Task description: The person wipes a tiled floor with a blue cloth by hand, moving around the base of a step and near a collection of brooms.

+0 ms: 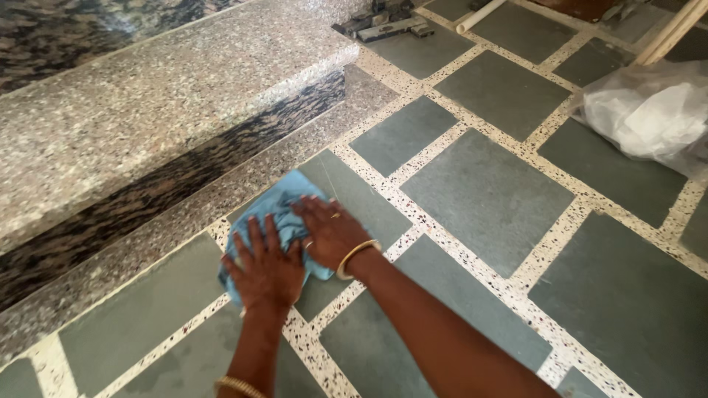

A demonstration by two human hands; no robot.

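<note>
both hands are flat, fingers spread, pressing on the blue cloth (276,221) at lower-left centre of the frame, left hand (267,269) on its near end, right hand (332,232) mid-cloth, and the rest runs diagonally up toward the granite step (147,118)

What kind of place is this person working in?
Probably the floor of a house or building, at the foot of a stone step. Both hands, left hand and right hand, press a blue cloth onto grey stone tiles, beside a speckled granite step. A plastic bag lies nearby.
</note>
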